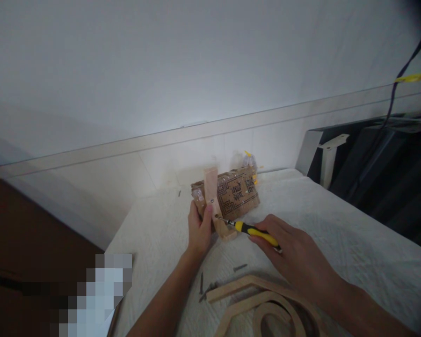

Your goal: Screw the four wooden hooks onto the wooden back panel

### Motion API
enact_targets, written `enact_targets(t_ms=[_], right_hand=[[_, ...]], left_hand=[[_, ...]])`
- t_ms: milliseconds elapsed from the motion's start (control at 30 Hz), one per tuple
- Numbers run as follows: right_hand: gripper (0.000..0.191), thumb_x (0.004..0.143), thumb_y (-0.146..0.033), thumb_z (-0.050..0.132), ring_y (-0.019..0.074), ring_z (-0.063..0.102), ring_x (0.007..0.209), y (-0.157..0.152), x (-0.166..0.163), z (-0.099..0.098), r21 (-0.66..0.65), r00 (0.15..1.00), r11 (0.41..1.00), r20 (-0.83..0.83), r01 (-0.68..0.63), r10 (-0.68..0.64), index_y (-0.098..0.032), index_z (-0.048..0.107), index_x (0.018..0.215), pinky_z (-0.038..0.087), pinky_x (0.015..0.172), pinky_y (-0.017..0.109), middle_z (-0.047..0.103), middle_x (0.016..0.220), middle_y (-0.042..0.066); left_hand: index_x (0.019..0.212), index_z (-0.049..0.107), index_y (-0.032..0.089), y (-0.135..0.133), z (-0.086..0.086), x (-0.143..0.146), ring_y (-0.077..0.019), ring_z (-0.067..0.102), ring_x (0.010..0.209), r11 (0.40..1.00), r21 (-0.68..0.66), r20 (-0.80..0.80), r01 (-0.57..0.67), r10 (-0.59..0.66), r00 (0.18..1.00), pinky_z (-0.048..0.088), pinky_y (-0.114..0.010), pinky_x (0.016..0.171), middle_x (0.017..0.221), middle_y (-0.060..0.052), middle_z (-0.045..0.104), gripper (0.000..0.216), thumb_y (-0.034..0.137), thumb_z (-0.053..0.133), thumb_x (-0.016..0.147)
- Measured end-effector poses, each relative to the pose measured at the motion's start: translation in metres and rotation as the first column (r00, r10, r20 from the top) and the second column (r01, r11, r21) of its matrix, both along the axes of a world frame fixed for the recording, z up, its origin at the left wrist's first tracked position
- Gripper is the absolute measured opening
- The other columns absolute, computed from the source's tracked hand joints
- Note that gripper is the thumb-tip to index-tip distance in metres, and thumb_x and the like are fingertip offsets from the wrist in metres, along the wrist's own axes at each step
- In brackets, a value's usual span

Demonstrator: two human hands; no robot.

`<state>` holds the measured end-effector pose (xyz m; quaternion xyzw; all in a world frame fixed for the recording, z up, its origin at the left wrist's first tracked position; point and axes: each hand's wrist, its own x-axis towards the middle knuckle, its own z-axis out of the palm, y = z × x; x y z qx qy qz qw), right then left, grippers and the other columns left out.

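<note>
My left hand (199, 229) grips a pale wooden piece (211, 185), its thumb pressed on the wood below a screw head. The piece leans against a brown cardboard package (236, 193) with dark printed characters. In my right hand (284, 241) is a yellow and black screwdriver (254, 231), its tip at a second screw spot low on the wood. A curved wooden part (226, 232) extends from the lower end of the piece. Several loose screws (201, 283) lie on the cloth nearer to me, beside bent and curled wooden pieces (249, 283).
A whitish cloth (154, 224) covers the work surface, which meets a white wall (161, 70). A clear plastic bag (250, 160) with yellow bits sits behind the package. At right stand a dark metal panel (379, 164) and a hanging cable (393, 96).
</note>
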<state>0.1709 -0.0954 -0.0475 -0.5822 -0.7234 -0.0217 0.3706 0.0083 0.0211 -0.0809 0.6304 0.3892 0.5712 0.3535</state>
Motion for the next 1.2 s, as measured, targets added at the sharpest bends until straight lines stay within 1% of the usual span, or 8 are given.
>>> enact_targets(t_ms=[167,267,467,600,733,867,1033,1200], right_hand=[[0.017,0.092,-0.03,0.038,0.0221,0.069,0.07,0.0024,0.0015,-0.0016,-0.173,0.995,0.983,-0.064,0.06,-0.071,-0.023,0.053,0.095,0.052,0.059,0.034,0.071,0.081,0.003],[0.017,0.086,-0.031,0.048,0.0213,0.069,0.067,0.0024,-0.0006,-0.0002,-0.157,0.99,0.985,-0.102,0.077,-0.094,-0.021,0.048,0.1,0.051,0.057,0.032,0.069,0.076,0.003],[0.007,0.085,-0.025,0.049,0.0167,0.064,0.059,0.0014,-0.0017,-0.0022,-0.016,0.998,0.998,-0.035,0.06,-0.06,-0.022,0.049,0.079,0.046,0.051,0.027,0.063,0.073,0.001],[0.021,0.092,-0.032,0.04,0.0198,0.067,0.065,0.0018,0.0003,-0.0036,-0.113,0.997,0.992,-0.04,0.061,-0.065,-0.022,0.055,0.082,0.048,0.057,0.031,0.069,0.074,0.003],[0.013,0.088,-0.03,0.048,0.0195,0.069,0.071,0.0026,-0.0005,-0.0032,-0.174,0.989,0.984,-0.125,0.05,-0.072,-0.021,0.052,0.096,0.05,0.059,0.03,0.07,0.082,0.004],[0.004,0.084,-0.024,0.051,0.02,0.067,0.065,0.0024,-0.0021,-0.0047,-0.192,0.991,0.976,-0.072,0.1,-0.115,-0.021,0.05,0.086,0.048,0.055,0.03,0.068,0.078,0.002],[0.019,0.092,-0.033,0.039,0.0264,0.069,0.078,0.0029,-0.0012,-0.0053,-0.29,0.993,0.95,0.008,0.112,-0.115,-0.022,0.054,0.093,0.049,0.063,0.038,0.07,0.088,0.005],[0.009,0.085,-0.024,0.051,0.0219,0.068,0.072,0.0032,-0.0006,0.0,-0.326,0.991,0.942,-0.072,0.083,-0.112,-0.02,0.049,0.093,0.049,0.061,0.032,0.069,0.082,0.003]], left_hand=[[0.085,0.051,0.017,-0.0018,0.0004,-0.0007,-0.0127,0.047,0.069,1.0,0.013,-0.022,-0.009,0.009,1.0,0.039,-0.024,0.064,0.075,0.0,0.052,0.03,0.047,0.053,0.082],[0.087,0.052,0.018,-0.0023,-0.0007,-0.0006,-0.0136,0.049,0.07,1.0,0.004,0.002,0.0,0.0,1.0,0.04,-0.025,0.063,0.077,-0.001,0.054,0.031,0.048,0.054,0.081],[0.09,0.051,0.019,-0.0009,-0.005,-0.0025,-0.0144,0.054,0.069,0.999,-0.009,0.048,-0.031,0.032,0.998,0.043,-0.024,0.06,0.077,-0.001,0.057,0.032,0.049,0.056,0.079],[0.087,0.05,0.019,-0.001,-0.0046,-0.0036,-0.0128,0.051,0.066,0.999,0.019,0.018,-0.035,0.035,0.999,0.042,-0.023,0.059,0.075,0.001,0.055,0.03,0.048,0.056,0.08],[0.086,0.049,0.019,-0.0014,-0.0033,-0.0028,-0.0116,0.048,0.065,0.998,0.045,-0.01,-0.034,0.035,0.999,0.041,-0.022,0.059,0.073,0.002,0.052,0.029,0.047,0.055,0.081],[0.088,0.049,0.019,-0.0007,-0.0028,-0.002,-0.0122,0.049,0.068,0.999,0.034,0.008,-0.02,0.02,1.0,0.041,-0.022,0.06,0.076,0.001,0.053,0.031,0.049,0.054,0.082],[0.085,0.048,0.018,-0.0004,-0.0029,-0.0025,-0.0117,0.047,0.064,0.997,0.053,-0.02,-0.051,0.052,0.998,0.038,-0.023,0.058,0.072,0.001,0.051,0.031,0.048,0.055,0.081],[0.086,0.048,0.019,-0.0019,-0.0034,-0.0018,-0.0117,0.047,0.066,0.998,0.054,-0.031,-0.045,0.047,0.998,0.037,-0.022,0.058,0.073,0.002,0.052,0.029,0.046,0.053,0.082]])
